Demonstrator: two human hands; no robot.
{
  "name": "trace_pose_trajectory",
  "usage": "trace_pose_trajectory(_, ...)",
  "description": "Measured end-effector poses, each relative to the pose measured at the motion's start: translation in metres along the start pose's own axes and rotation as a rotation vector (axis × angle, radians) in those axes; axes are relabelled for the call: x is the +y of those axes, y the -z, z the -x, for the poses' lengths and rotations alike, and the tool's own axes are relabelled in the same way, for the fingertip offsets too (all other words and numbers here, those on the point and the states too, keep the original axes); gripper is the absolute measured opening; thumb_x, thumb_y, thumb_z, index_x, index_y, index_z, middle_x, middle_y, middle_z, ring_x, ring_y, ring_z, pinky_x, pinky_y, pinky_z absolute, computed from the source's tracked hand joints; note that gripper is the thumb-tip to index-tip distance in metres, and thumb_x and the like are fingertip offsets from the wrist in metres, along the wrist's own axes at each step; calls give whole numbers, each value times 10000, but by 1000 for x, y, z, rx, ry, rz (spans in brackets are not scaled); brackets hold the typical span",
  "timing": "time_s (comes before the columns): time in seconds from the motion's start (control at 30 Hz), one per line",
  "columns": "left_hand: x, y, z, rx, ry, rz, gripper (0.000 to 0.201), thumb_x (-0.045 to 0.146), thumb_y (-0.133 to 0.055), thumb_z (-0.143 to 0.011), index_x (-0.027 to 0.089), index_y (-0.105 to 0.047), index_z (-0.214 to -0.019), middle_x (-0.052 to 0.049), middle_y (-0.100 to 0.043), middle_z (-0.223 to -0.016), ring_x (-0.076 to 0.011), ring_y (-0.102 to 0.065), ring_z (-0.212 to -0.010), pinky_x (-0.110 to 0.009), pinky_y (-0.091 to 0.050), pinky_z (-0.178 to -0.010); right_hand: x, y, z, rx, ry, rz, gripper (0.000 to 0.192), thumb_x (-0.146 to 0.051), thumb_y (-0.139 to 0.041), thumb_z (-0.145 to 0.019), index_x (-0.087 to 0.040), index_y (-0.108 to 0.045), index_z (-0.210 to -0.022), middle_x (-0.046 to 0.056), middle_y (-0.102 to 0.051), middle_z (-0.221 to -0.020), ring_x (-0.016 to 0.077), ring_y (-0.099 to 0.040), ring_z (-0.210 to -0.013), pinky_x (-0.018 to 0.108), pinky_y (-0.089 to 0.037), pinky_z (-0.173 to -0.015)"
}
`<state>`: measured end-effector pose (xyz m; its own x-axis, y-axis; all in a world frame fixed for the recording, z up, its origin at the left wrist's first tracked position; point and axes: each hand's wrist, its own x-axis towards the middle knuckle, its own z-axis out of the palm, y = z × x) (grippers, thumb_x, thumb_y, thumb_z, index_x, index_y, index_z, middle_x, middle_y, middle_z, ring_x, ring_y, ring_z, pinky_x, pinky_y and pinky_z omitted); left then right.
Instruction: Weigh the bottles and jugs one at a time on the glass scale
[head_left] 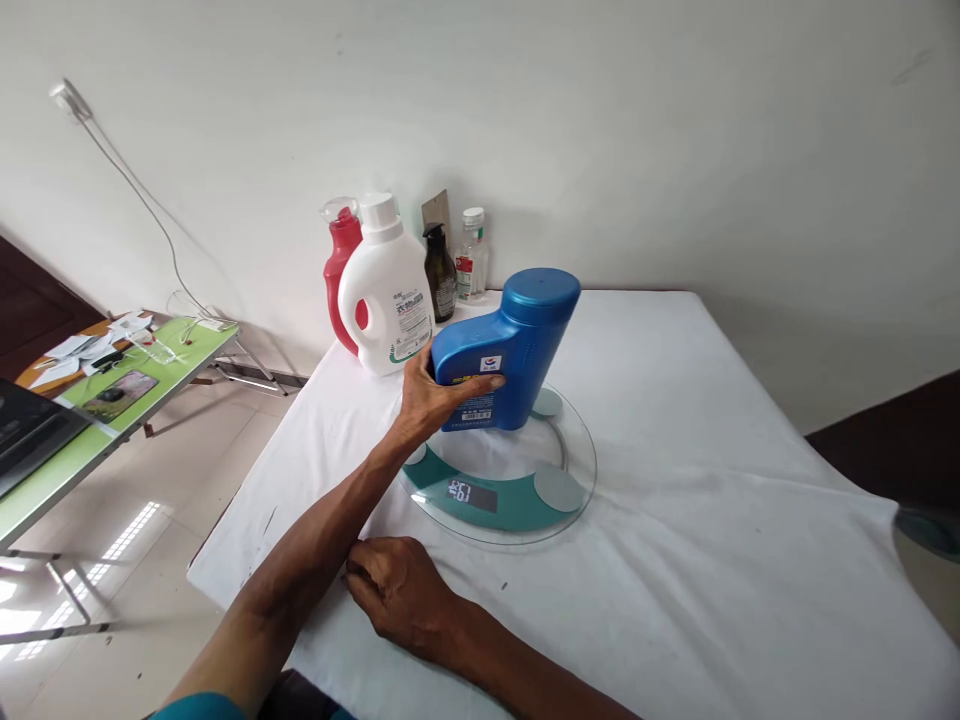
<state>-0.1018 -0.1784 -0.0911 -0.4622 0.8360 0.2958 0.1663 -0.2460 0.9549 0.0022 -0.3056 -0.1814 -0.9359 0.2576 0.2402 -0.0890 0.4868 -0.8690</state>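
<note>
Straight ahead in the head view, the left hand [427, 395] grips the side of a blue bottle [506, 350], which stands tilted on the round glass scale [501, 470] lying on the white-clothed tabletop [712, 480]; the right hand [397, 590] rests on the cloth near the front edge, fingers curled loosely, holding nothing. Behind the scale, near the wall, stand a white detergent bottle [386, 290], a red bottle [341, 270], a dark pump bottle [439, 272] and a small clear bottle [472, 255]; a green side table [97, 410] sits off to the left.
</note>
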Motion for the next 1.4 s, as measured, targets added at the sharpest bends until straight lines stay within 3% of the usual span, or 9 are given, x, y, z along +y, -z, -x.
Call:
trace_pose_trajectory(0.17,12,17,1,107,24,80,599,424,-1036,-546,196,-777,-1036,-67,-821,-973,-276,-793,-897,-429,-674,-819,4,-3,2,25,-16,5,311,-193,-565,-935,-239,-326,-742,-43,-483,-663,120,-402,-601,277,-279,-604)
trace_pose_trajectory(0.4,49,115,4,392,-173,-79,548,397,-1031,-506,176,-769,-933,-26,-806,-875,-215,-766,-769,-341,-648,-726,2,-1,2,16,-39,6,233,-197,-595,-932,-234,-426,-776,-30,-572,-704,125,-468,-620,265,-309,-622)
trace_pose_trajectory(0.5,44,151,12,497,-193,-127,526,385,-1023,-512,181,-759,-919,-12,-789,-857,-192,-744,-746,-319,-636,-711,1,-1,2,11,-65,6,241,-181,-590,-932,-234,-423,-767,-32,-568,-701,123,-472,-607,263,-315,-615)
trace_pose_trajectory(0.63,14,173,19,601,-124,-131,569,385,-1020,-495,174,-752,-951,-24,-785,-878,-192,-733,-747,-324,-633,-702,1,-2,2,21,-43,18,233,-163,-576,-946,-238,-429,-782,-26,-586,-706,127,-486,-608,263,-333,-626)
trace_pose_trajectory(0.83,-23,183,17,685,-65,-159,597,410,-994,-510,168,-727,-986,-32,-778,-904,-199,-733,-769,-334,-632,-731,3,-4,1,43,-3,32,233,-135,-589,-932,-240,-438,-789,-32,-598,-701,121,-479,-592,255,-346,-625)
trace_pose_trajectory(1.07,-28,185,18,641,-51,-286,618,485,-970,-567,175,-683,-1019,-42,-746,-934,-214,-710,-836,-362,-621,-803,1,-3,0,25,-22,70,240,-136,-592,-936,-236,-444,-776,-38,-586,-692,119,-478,-590,257,-339,-613)
trace_pose_trajectory(1.17,-23,179,26,707,-129,-434,740,550,-931,-639,189,-636,-1214,-115,-720,-1183,-291,-709,-1093,-460,-587,-1006,1,-3,0,14,-30,83,240,-146,-596,-943,-237,-442,-782,-39,-581,-692,119,-480,-590,259,-330,-605)
trace_pose_trajectory(1.3,2,148,43,791,-512,-741,872,571,-826,-787,191,-468,-1485,-238,-458,-1600,-396,-419,-1550,-576,-346,-1285,1,-2,0,12,-53,83,273,-159,-616,-932,-240,-416,-764,-41,-565,-674,119,-460,-578,260,-317,-594)
trace_pose_trajectory(1.4,16,104,46,474,-594,-782,770,569,-784,-852,202,-501,-1467,-237,-517,-1554,-402,-437,-1543,-588,-348,-1293,3,-3,1,0,-52,66,259,-173,-597,-944,-239,-414,-773,-22,-603,-710,129,-517,-616,257,-330,-609)
